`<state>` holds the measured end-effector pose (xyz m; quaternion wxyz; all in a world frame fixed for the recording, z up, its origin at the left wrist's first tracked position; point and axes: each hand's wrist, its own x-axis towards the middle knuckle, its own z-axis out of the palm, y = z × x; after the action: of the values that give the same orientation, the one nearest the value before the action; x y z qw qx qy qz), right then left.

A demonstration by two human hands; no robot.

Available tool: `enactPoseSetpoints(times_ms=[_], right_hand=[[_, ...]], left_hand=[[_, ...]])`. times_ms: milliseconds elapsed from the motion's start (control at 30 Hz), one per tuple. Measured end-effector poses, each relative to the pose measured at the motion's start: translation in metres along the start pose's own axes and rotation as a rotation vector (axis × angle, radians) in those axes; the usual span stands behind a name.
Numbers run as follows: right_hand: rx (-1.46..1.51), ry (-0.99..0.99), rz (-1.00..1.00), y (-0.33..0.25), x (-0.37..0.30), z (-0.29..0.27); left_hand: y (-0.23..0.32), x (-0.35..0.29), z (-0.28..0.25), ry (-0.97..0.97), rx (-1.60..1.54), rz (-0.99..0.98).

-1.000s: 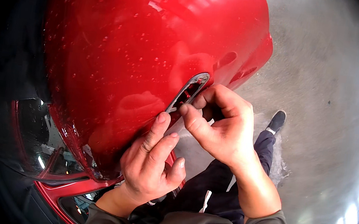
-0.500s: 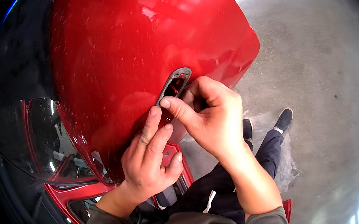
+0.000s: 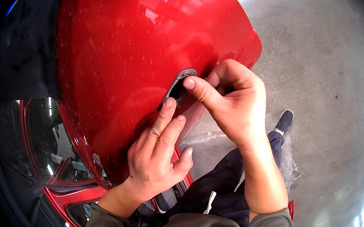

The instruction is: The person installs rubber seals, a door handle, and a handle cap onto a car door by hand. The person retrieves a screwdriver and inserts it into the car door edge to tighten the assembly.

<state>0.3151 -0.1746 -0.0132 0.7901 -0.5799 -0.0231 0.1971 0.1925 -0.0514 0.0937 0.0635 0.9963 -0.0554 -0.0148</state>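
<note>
Evidently smooth and glossy, a red car body panel [image 3: 121, 53] curves across the middle of the view, its paint beaded with small water drops and streaked with pale reflections. Set into it, toward the side facing the person, is a long, narrow slot [image 3: 177, 87] with a rounded upper end, dark inside and edged by a dull grey rim [image 3: 185, 72] that looks rough against the shiny paint.

The left hand [image 3: 152, 159] lies below the slot, spread rather than closed, its fingers straight and its thumb held apart; the index fingertip rests at the slot's lower end, and no object shows in its grasp. The right hand [image 3: 238, 108] is at the slot's other side, fingers curled and thumb stretched out so that its tip covers part of the dark gap. Its index fingertip is hidden, so I cannot tell how nearly the pinch closes or whether anything thin is held in it.

Dark, glossy window glass [image 3: 55, 144] bends along the left, above a red door frame [image 3: 62, 200]. Under the hands are dark cloth trousers [image 3: 215, 173] with a white drawstring [image 3: 211, 202], and a dark, pale-soled shoe [image 3: 285, 120] stands on the grey, speckled floor [image 3: 330, 76].
</note>
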Motion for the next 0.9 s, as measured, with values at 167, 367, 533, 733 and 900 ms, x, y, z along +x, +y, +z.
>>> enactPoseSetpoints(times_ms=[167, 367, 533, 733, 900], right_hand=[[-0.067, 0.02, -0.041, -0.007, 0.008, -0.004], [-0.126, -0.023, -0.029, -0.02, 0.01, -0.005], [-0.325, -0.048, -0.088, -0.035, 0.013, -0.001], [-0.567, -0.283, 0.147, -0.059, -0.02, -0.002], [-0.847, -0.558, 0.28, -0.045, -0.055, -0.042]], left_hand=[[0.003, 0.003, -0.003, -0.035, -0.059, -0.067], [0.0, 0.009, -0.008, -0.025, -0.13, -0.045], [0.005, 0.015, -0.015, 0.047, -0.361, -0.214], [0.025, -0.02, -0.02, 0.018, -0.43, -0.346], [0.026, -0.035, -0.009, 0.079, -0.419, -0.405]])
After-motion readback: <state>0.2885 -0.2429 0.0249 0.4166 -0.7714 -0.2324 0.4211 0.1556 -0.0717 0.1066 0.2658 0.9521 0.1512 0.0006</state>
